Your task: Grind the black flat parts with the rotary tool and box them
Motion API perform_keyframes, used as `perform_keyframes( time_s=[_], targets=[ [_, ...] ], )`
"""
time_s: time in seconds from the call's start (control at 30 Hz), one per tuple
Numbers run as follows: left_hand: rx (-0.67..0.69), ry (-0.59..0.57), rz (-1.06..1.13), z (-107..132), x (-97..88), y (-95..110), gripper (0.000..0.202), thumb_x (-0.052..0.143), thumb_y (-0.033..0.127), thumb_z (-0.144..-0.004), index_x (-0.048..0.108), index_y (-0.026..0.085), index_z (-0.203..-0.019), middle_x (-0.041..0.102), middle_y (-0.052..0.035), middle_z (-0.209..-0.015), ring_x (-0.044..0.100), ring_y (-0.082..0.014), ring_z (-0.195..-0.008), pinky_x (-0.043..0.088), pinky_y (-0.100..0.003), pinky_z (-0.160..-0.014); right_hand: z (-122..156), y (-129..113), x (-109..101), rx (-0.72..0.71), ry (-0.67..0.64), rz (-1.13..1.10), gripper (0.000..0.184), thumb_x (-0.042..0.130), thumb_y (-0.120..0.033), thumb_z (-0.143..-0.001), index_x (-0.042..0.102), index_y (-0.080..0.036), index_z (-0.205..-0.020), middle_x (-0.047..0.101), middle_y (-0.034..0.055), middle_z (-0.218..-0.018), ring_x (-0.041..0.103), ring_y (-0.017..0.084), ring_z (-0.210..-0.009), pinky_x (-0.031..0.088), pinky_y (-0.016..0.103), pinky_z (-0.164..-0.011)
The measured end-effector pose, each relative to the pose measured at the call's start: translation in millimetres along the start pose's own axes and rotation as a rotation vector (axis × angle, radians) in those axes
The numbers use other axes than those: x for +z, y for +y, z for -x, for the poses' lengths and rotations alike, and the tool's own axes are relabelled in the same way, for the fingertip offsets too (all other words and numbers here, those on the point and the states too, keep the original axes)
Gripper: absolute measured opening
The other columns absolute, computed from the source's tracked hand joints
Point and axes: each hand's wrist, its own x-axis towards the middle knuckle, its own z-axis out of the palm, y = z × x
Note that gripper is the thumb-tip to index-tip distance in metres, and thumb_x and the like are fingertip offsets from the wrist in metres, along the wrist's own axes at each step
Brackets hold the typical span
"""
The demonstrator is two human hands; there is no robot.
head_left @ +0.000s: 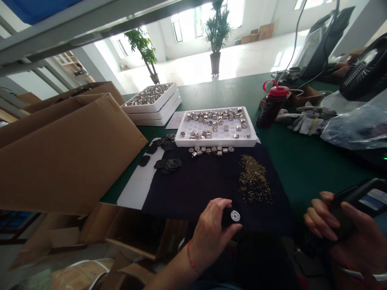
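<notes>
Near left: left hand clenches a black round part with white centre, over dark cloth.
Near right: right hand grasps a dark handheld object.
Far: white tray of metal pieces.

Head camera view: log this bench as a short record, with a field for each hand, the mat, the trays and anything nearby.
Left hand: holds a small black part with a white holed centre
Right hand: holds a dark handheld object
Mat: dark cloth mat with loose metal parts and a pile of brownish granules
Beside mat: black pieces on a white sheet
Trays: white tray of metal parts; stacked white trays behind
Nearby: red-capped bottle, work gloves, cardboard sheets
</notes>
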Motion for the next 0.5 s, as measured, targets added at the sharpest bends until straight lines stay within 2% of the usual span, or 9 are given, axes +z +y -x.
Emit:
perform_keyframes(
  time_s=[0.07, 0.17, 0.3, 0.4, 0.5],
  targets=[
    [-0.013, -0.004, -0.008, -1.9, 1.1, 1.7, 0.07, 0.092, 0.013, -0.086, 0.051, 0.024, -0.142, 0.069, -0.0056, -0.118, 0.069, -0.0269, -0.112, 0.062, -0.043, -0.105, -0.5, 0.2, -1.3, 0.002, 0.008, 0.005, 0.045, 0.094, -0.044, -0.061, 0.061, -0.025, -0.084, 0.032, -0.0083, -0.061, 0.028, 0.009, -0.039, 0.039, 0.025, -0.035],
    [-0.003, -0.035, -0.009, -6.7, 0.2, 4.3, 0.07, 0.088, 0.007, -0.087, 0.05, 0.023, -0.144, 0.07, -0.0047, -0.113, 0.067, -0.0272, -0.114, 0.06, -0.043, -0.107, -1.4, 1.0, -2.3, -0.002, 0.024, 0.0, 0.044, 0.094, -0.044, -0.061, 0.061, -0.026, -0.084, 0.031, -0.0083, -0.061, 0.027, 0.009, -0.04, 0.038, 0.025, -0.035],
    [0.029, -0.137, 0.054, -13.6, -6.9, 7.4, 0.07, 0.072, -0.005, -0.089, 0.049, 0.024, -0.148, 0.072, -0.0052, -0.125, 0.065, -0.0252, -0.123, 0.056, -0.041, -0.114, -0.8, 1.5, -2.0, -0.002, 0.045, -0.01, 0.042, 0.092, -0.043, -0.062, 0.061, -0.026, -0.084, 0.029, -0.0082, -0.062, 0.025, 0.008, -0.04, 0.037, 0.025, -0.034],
    [0.016, -0.195, 0.05, -18.0, -12.2, 8.0, 0.073, 0.077, -0.002, -0.087, 0.049, 0.023, -0.15, 0.069, -0.0079, -0.134, 0.063, -0.027, -0.127, 0.054, -0.043, -0.116, 0.8, 1.7, -1.6, 0.007, 0.062, -0.028, 0.04, 0.091, -0.042, -0.064, 0.061, -0.026, -0.085, 0.029, -0.0078, -0.063, 0.024, 0.009, -0.041, 0.037, 0.025, -0.035],
    [0.009, -0.217, 0.041, -22.5, -14.5, 6.4, 0.07, 0.079, 0.0, -0.088, 0.051, 0.021, -0.148, 0.07, -0.0073, -0.125, 0.065, -0.0262, -0.12, 0.055, -0.043, -0.113, 0.9, 2.1, -2.3, 0.014, 0.08, -0.026, 0.036, 0.088, -0.042, -0.067, 0.061, -0.026, -0.084, 0.028, -0.0074, -0.064, 0.023, 0.009, -0.041, 0.036, 0.025, -0.035]
  ],
)
